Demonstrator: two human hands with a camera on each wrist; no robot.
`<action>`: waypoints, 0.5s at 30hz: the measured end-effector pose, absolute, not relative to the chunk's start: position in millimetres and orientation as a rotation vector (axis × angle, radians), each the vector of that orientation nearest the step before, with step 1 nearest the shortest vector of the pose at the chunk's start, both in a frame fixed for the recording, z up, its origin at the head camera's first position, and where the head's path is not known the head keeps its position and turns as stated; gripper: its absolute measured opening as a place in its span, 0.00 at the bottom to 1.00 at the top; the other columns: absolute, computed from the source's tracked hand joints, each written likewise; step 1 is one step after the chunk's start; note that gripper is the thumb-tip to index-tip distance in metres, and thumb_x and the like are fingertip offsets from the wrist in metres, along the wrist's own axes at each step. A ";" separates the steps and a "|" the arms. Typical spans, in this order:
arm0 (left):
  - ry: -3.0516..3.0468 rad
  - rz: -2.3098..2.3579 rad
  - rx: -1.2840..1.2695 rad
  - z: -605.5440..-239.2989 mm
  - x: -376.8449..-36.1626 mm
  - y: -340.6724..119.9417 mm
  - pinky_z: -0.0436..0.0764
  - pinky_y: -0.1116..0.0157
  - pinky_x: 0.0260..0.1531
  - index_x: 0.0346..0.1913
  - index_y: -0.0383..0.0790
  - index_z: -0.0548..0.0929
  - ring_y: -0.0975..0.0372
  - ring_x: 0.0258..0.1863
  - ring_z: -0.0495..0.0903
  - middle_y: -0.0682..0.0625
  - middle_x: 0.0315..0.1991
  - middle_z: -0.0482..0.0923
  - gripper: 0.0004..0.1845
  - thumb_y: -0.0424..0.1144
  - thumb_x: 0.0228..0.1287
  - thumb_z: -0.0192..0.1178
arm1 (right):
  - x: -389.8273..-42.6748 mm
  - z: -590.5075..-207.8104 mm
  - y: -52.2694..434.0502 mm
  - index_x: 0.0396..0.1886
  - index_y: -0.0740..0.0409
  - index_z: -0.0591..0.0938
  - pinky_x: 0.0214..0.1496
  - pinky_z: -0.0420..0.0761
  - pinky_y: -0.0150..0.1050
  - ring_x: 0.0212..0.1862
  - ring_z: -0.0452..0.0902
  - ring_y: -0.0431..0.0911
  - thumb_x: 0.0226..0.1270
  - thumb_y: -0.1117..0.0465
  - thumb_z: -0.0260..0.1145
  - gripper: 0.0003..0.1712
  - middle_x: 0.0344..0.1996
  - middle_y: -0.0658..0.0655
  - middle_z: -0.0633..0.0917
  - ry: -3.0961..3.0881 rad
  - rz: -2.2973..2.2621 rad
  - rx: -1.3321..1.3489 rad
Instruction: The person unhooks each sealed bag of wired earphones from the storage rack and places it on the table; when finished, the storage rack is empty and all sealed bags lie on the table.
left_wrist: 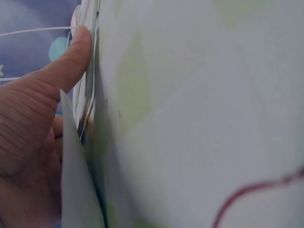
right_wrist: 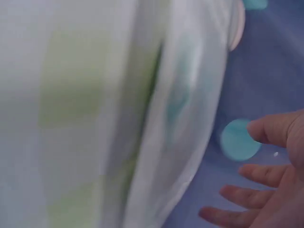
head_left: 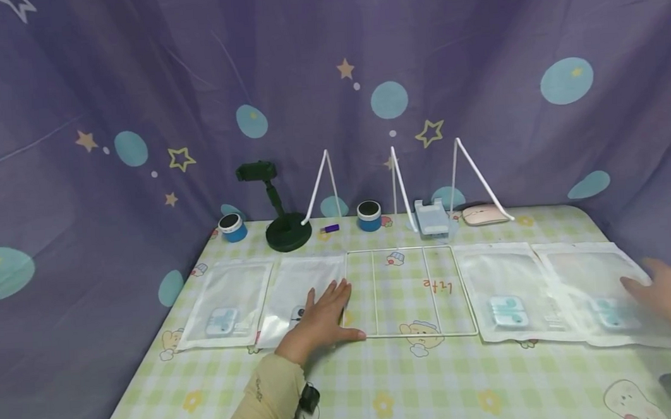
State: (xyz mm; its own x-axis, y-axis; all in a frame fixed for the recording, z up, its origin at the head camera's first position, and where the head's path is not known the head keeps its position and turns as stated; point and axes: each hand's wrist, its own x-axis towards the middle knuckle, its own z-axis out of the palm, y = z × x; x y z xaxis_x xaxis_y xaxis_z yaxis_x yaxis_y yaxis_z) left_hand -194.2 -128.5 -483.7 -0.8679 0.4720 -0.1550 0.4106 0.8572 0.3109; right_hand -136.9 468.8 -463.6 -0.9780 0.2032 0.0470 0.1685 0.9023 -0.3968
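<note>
I see left hand (head_left: 318, 318) flat, fingers straight, pressing clear bag (head_left: 295, 300) just left of white wire frame (head_left: 411, 292). Right hand (head_left: 667, 299) spread, maybe touching far-right bag (head_left: 596, 291). Bags look light, floppy, slippery; pinch edge.

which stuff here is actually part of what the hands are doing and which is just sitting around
In use:
left hand flat on the second clear bag
right hand over the far right clear bag
white wire frame between the bags

Lying about:
green stand
two blue tins
purple stick
pink mouse
phone holder
</note>
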 end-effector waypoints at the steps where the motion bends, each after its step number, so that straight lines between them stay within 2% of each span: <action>1: 2.807 0.401 0.675 -483.5 -194.8 -128.6 0.38 0.39 0.69 0.77 0.40 0.53 0.51 0.77 0.43 0.46 0.78 0.47 0.61 0.72 0.48 0.64 | -137.8 -460.6 462.7 0.62 0.86 0.57 0.54 0.61 0.72 0.53 0.58 0.82 0.73 0.53 0.55 0.39 0.54 0.89 0.62 -2.953 0.595 -0.264; 8: 2.813 0.415 0.678 -484.8 -195.0 -129.7 0.38 0.38 0.68 0.77 0.40 0.54 0.51 0.76 0.43 0.46 0.77 0.47 0.60 0.71 0.47 0.65 | -144.7 -448.1 412.7 0.63 0.77 0.66 0.52 0.61 0.73 0.56 0.59 0.79 0.72 0.55 0.59 0.32 0.56 0.85 0.65 -2.857 0.596 -0.101; 15: 2.865 0.458 0.744 -481.4 -191.5 -130.4 0.37 0.35 0.66 0.77 0.42 0.55 0.51 0.77 0.41 0.47 0.78 0.45 0.55 0.70 0.53 0.62 | -146.2 -445.3 369.7 0.55 0.70 0.76 0.50 0.62 0.72 0.59 0.59 0.79 0.73 0.56 0.59 0.22 0.60 0.82 0.65 -2.752 0.664 0.080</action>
State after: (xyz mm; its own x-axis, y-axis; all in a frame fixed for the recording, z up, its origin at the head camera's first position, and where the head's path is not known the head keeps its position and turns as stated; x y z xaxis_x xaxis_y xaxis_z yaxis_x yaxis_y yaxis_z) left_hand -191.5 -130.4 -481.4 -0.8666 0.4949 -0.0642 0.4502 0.8308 0.3274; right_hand -146.2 369.7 -445.3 -0.9510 0.0177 0.3087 -0.1250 0.8911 -0.4362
